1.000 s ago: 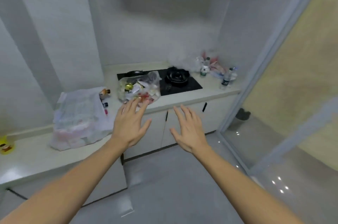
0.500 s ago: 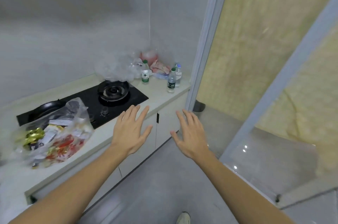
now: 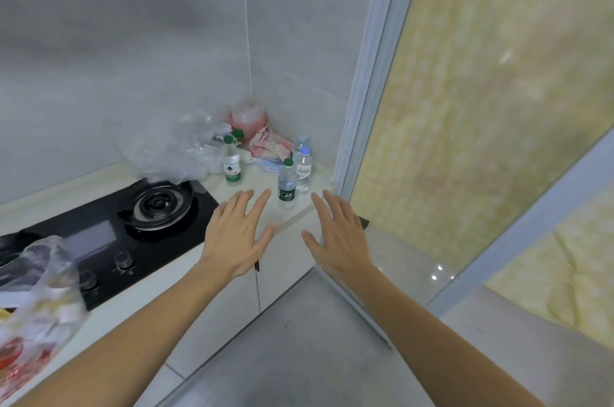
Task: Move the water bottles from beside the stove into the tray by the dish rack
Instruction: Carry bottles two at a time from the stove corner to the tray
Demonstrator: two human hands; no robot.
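Both my arms reach out in front of me, palms down. My left hand [image 3: 236,234] has its fingers [image 3: 244,204] straight and spread, holding nothing, and my right hand [image 3: 339,237] is the same, flat and empty. Between and just beyond them stands a water bottle with a dark label [image 3: 286,185], upright near the front edge of the pale worktop [image 3: 255,184]. Just behind it, nearly touching, is a clear bottle with a bluish cap [image 3: 303,167]. A third, the bottle with a green cap and white label [image 3: 231,161], stands a little apart to the left, just beside the black gas stove [image 3: 133,227], whose burner [image 3: 159,202] sits close to the worktop's right end. Another green cap shows behind that bottle; I cannot tell what it belongs to. Crumpled clear plastic [image 3: 179,150] lies heaped behind the stove, and in the corner rests a pink bag [image 3: 249,119] with a reddish cloth-like bundle [image 3: 267,144] below it. The walls are grey tile, meeting in a corner. To my right runs a pale door frame [image 3: 368,74] with a yellowish patterned glass panel [image 3: 498,91]. At my lower left a plastic bag of colourful packets [image 3: 36,303] sits on the worktop edge. White cabinet doors [image 3: 282,260] face a grey tiled floor [image 3: 299,356].
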